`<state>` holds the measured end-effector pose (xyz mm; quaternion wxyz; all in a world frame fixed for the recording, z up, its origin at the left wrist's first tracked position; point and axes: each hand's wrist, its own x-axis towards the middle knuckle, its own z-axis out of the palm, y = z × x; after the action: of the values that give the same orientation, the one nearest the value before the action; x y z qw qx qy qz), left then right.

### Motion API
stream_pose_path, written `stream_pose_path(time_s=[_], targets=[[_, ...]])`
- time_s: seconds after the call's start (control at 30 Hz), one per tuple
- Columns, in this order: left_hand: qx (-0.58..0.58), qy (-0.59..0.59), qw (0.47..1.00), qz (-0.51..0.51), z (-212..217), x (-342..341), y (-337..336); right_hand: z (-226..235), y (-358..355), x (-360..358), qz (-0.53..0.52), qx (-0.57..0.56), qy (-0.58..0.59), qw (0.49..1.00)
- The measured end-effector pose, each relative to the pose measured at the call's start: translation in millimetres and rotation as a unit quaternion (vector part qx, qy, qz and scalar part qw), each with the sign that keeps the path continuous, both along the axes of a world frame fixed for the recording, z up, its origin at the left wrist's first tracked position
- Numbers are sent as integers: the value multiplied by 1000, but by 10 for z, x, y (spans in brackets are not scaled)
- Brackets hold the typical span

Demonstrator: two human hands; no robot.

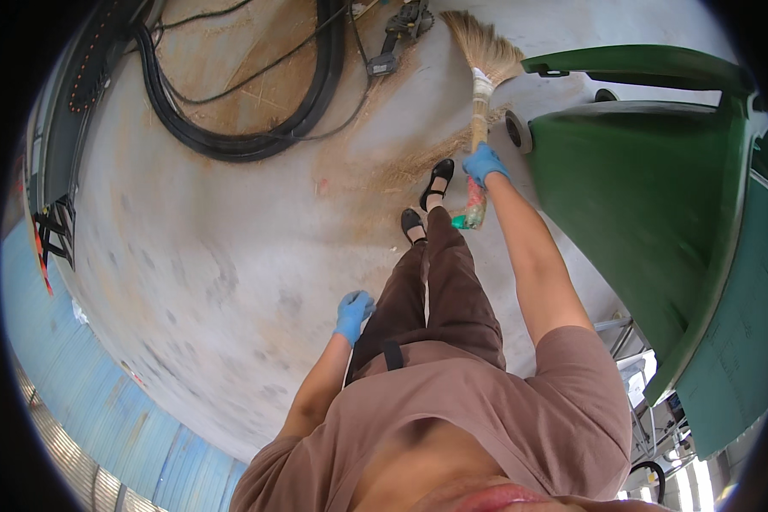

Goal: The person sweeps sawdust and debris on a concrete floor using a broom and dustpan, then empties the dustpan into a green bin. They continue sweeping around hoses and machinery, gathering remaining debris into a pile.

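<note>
Here the right hand (484,162) is clamped on the broom (480,102), just beside the green wheeled bin (648,196); straw litter (418,166) lies before the bin, black cables (230,141) well beyond. The left hand (353,312) hangs loosely curled, empty.

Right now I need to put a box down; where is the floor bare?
Bare concrete floor spreads left of the shoes, between the cable loop and blue wall. It is crowded around the broom, held by the right hand, with straw litter and the green bin.
</note>
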<state>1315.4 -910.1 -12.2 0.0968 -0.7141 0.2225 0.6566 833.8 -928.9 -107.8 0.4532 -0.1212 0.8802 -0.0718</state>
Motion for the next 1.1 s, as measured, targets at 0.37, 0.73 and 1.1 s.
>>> stream_pose_path(time_s=[0.37,0.73,1.1], targets=[[-29,50,997,44,-118,47,400,539,1154,1613,305,32,-132,943],[-19,56,997,-40,-14,183,400,1849,2130,1781,158,-54,-144,975],[-12,29,999,-42,95,-10,598,539,1371,528,-231,-178,-72,954]])
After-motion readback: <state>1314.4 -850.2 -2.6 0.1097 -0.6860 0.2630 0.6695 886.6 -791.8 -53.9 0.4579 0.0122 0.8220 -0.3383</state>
